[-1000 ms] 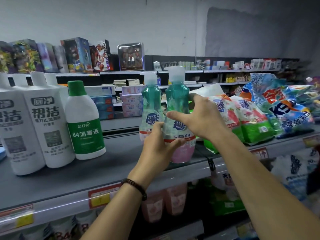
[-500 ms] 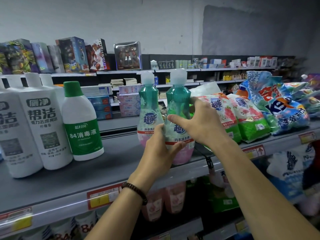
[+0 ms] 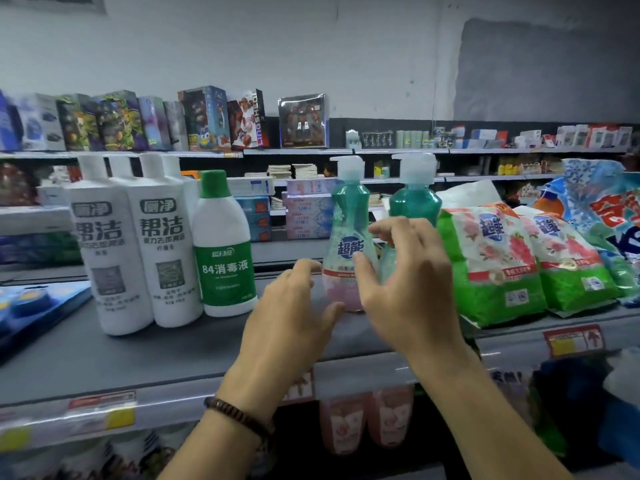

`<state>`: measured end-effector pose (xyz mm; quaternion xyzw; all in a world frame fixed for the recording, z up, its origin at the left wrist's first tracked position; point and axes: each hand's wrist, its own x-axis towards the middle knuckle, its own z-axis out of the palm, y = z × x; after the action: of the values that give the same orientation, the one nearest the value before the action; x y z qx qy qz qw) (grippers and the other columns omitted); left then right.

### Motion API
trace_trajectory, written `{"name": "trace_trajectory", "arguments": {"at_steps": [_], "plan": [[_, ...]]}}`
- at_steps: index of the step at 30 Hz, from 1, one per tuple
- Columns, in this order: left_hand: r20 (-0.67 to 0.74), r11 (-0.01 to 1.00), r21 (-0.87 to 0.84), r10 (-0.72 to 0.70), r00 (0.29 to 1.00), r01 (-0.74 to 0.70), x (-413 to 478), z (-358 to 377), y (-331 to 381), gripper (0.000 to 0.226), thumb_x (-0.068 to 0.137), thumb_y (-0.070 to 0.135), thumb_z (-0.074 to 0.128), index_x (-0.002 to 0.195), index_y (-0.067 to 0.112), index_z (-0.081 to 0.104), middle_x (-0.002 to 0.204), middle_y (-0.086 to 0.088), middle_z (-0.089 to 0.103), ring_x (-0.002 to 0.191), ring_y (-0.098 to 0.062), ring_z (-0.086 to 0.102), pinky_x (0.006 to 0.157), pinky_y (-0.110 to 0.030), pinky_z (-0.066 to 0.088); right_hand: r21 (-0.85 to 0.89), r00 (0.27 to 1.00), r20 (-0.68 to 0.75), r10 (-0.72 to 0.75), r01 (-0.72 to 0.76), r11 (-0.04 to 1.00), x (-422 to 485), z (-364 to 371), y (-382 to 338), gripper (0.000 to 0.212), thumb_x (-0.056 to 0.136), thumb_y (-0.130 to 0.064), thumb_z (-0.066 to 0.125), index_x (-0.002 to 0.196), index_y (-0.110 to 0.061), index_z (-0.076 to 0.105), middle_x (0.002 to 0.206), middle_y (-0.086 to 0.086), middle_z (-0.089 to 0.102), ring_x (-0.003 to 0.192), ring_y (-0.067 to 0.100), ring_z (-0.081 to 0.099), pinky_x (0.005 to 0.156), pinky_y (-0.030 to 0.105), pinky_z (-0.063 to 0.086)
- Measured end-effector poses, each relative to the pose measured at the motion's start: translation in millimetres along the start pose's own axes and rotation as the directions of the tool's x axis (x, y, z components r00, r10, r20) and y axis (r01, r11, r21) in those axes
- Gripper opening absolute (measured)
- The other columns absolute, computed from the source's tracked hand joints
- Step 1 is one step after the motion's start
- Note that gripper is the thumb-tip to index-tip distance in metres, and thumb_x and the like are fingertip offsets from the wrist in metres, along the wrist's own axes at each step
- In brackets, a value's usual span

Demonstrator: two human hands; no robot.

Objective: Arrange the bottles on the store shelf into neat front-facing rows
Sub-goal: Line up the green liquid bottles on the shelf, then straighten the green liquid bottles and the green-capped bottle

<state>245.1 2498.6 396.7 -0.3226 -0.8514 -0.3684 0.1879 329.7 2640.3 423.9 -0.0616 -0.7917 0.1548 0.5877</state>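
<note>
Two green pump bottles with pink bases stand side by side on the grey shelf (image 3: 138, 351). The left pump bottle (image 3: 348, 216) faces front with its label showing. The right pump bottle (image 3: 415, 202) is half hidden behind my right hand (image 3: 412, 292), which hovers in front of it with fingers spread. My left hand (image 3: 294, 320) is just below and left of the left pump bottle's base, fingers apart and empty. Both hands are blurred. Further left stand two tall white bottles (image 3: 104, 244) (image 3: 166, 244) and a green-capped white bottle (image 3: 225, 251).
Green and pink detergent bags (image 3: 488, 261) (image 3: 568, 261) lean right of the pump bottles, beside a blue bag (image 3: 606, 216). A blue pack (image 3: 34, 306) lies at the far left. Price tags line the shelf's front edge. Pink pouches hang on the shelf below.
Both hands were closed on the right pump bottle; now they have let go and opened. That bottle stands further back, level with the left one. The view has shifted right.
</note>
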Motion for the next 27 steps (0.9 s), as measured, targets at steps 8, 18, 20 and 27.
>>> {"name": "trace_trajectory", "arguments": {"at_steps": [8, 18, 20, 27], "plan": [[-0.138, 0.976, 0.102, -0.176, 0.975, 0.190, -43, -100, -100, 0.036, 0.085, 0.041, 0.087, 0.113, 0.045, 0.066, 0.109, 0.023, 0.069, 0.103, -0.005, 0.068, 0.091, -0.039, 0.061, 0.347, 0.924, 0.373, -0.085, -0.054, 0.936, -11, 84, -102, 0.014, 0.090, -0.025, 0.079, 0.101, -0.023, 0.070, 0.097, -0.009, 0.069, 0.090, 0.004, 0.063, 0.081, 0.015, 0.049], [-0.360, 0.923, 0.168, -0.269, 0.893, 0.345, -110, -242, -227, 0.020, 0.080, 0.043, 0.085, 0.091, 0.038, 0.068, 0.087, 0.019, 0.068, 0.086, 0.000, 0.064, 0.081, -0.036, 0.058, 0.543, 0.780, 0.581, -0.233, -0.158, 0.825, -25, 194, -268, 0.015, 0.089, -0.033, 0.081, 0.100, -0.029, 0.071, 0.093, -0.014, 0.070, 0.089, 0.000, 0.066, 0.073, 0.011, 0.046], [-0.416, 0.909, 0.150, -0.299, 0.859, 0.389, -122, -268, -251, 0.021, 0.080, 0.042, 0.087, 0.088, 0.038, 0.068, 0.082, 0.016, 0.065, 0.082, -0.001, 0.062, 0.077, -0.035, 0.057, 0.560, 0.743, 0.621, -0.248, -0.199, 0.804, -28, 212, -305, 0.017, 0.089, -0.034, 0.082, 0.101, -0.028, 0.072, 0.092, -0.012, 0.072, 0.087, 0.002, 0.068, 0.072, 0.013, 0.050], [-0.580, 0.877, 0.093, -0.337, 0.742, 0.471, -151, -337, -320, 0.034, 0.082, 0.037, 0.088, 0.102, 0.037, 0.060, 0.100, 0.015, 0.055, 0.091, -0.009, 0.061, 0.084, -0.039, 0.058, 0.598, 0.669, 0.676, -0.309, -0.253, 0.761, -36, 275, -434, 0.040, 0.087, -0.039, 0.084, 0.118, -0.022, 0.065, 0.103, -0.004, 0.071, 0.095, 0.016, 0.067, 0.085, 0.029, 0.054]]}}
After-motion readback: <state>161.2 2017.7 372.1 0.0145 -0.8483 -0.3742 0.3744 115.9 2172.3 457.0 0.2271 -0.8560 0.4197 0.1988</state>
